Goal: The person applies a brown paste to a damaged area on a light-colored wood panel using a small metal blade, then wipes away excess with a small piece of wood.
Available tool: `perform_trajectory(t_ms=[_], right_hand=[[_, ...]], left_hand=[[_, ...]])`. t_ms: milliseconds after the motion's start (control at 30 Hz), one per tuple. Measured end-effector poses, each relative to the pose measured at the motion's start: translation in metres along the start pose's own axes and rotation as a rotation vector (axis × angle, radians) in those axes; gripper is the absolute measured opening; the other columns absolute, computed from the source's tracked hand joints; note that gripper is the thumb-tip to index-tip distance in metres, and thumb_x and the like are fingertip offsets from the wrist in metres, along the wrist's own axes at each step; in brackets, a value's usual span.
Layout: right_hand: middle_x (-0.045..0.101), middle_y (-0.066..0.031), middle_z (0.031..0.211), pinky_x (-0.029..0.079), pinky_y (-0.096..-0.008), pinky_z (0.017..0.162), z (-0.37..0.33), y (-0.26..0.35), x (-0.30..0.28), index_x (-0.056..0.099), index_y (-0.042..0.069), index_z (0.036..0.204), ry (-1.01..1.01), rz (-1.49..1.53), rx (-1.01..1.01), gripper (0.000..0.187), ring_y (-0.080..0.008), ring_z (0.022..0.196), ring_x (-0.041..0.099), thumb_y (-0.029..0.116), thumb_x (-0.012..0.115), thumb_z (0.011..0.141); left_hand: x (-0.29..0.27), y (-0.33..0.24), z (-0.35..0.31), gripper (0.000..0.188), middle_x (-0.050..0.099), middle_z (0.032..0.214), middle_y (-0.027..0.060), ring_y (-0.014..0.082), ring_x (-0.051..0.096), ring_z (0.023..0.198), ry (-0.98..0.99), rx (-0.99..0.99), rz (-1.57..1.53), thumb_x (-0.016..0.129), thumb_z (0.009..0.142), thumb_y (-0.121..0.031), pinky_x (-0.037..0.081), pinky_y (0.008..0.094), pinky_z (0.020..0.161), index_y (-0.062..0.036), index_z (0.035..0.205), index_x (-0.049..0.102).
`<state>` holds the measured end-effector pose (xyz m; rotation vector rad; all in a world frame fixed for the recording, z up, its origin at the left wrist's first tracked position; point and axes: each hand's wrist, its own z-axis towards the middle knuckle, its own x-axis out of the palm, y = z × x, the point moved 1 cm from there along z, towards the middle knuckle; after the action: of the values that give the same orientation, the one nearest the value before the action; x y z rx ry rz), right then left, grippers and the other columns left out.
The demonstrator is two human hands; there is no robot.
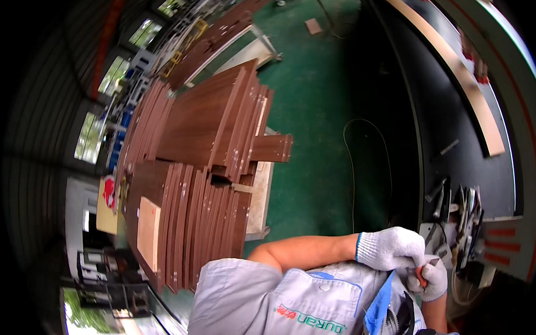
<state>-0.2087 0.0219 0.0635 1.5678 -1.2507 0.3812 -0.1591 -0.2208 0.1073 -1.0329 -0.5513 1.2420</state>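
Both hands wear white knitted gloves and meet in front of my chest, at the lower right. My right hand (432, 278) is closed around a small orange-red piece (422, 276) that looks like a tool's handle; its kind does not show clearly. My left hand (392, 249) reaches across from the left, its fingers curled and pressed together beside the orange-red piece. What its fingertips pinch, if anything, is hidden. Just beyond the hands, several hand tools (467, 216) lie in a cluster at the end of a black-topped bench (440, 111).
A long pale wooden strip (462, 72) lies along the bench. To the left, tall stacks of brown panels (190, 126) stand on a pallet, with one board (272, 148) jutting out. A thin cable (347, 159) loops over the green floor (310, 101).
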Motion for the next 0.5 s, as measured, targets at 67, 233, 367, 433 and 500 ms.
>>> perform_trajectory(t_ms=[67,233,367,433,500], right_hand=[[0.063,-0.0044,0.068,0.040,-0.0303,0.048,0.006,0.007,-0.008,0.073,-0.004,0.090,-0.091,-0.189,-0.071,0.021,-0.0130,0.052,0.055,0.016,0.078,0.087],[0.067,-0.0099,0.075,0.049,-0.0342,0.060,0.027,0.030,0.020,0.075,-0.002,0.100,-0.213,-1.199,-0.556,0.018,-0.0216,0.064,0.064,-0.001,0.079,0.082],[0.070,-0.0160,0.081,0.052,-0.0367,0.063,0.029,0.028,0.027,0.075,0.001,0.104,-0.161,-1.362,-0.704,0.022,-0.0287,0.068,0.068,-0.002,0.081,0.083],[0.072,-0.0141,0.082,0.051,-0.0340,0.061,0.026,0.028,0.018,0.075,0.000,0.103,-0.143,-1.336,-0.711,0.018,-0.0254,0.066,0.067,-0.001,0.081,0.085],[0.074,-0.0114,0.084,0.049,-0.0302,0.059,0.020,0.027,0.010,0.076,-0.002,0.101,-0.257,-0.728,-0.147,0.016,-0.0205,0.061,0.064,0.007,0.082,0.089]], left_hand=[[0.000,-0.001,-0.009,0.015,0.074,0.101,0.0125,0.0288,0.074,0.095,-0.127,-0.199,-0.031,0.075,0.094,0.000,0.059,0.0385,0.086,-0.0036,0.109,0.076],[0.002,0.009,-0.021,0.013,0.076,0.095,0.0101,0.0148,0.074,0.092,-0.340,-0.658,-0.158,0.074,0.101,-0.013,0.058,0.0325,0.082,0.0002,0.102,0.072],[0.003,0.018,-0.027,0.013,0.077,0.095,0.0109,0.0169,0.074,0.089,-0.312,-0.730,-0.162,0.071,0.102,-0.013,0.059,0.0333,0.081,0.0005,0.104,0.071],[0.007,0.017,-0.029,0.012,0.077,0.095,0.0113,0.0171,0.075,0.090,-0.286,-0.622,-0.107,0.071,0.102,-0.011,0.059,0.0337,0.081,0.0006,0.104,0.071],[0.011,0.015,-0.028,0.009,0.076,0.096,0.0127,0.0208,0.075,0.089,-0.271,-0.566,-0.115,0.072,0.100,-0.007,0.059,0.0355,0.081,0.0001,0.105,0.071]])
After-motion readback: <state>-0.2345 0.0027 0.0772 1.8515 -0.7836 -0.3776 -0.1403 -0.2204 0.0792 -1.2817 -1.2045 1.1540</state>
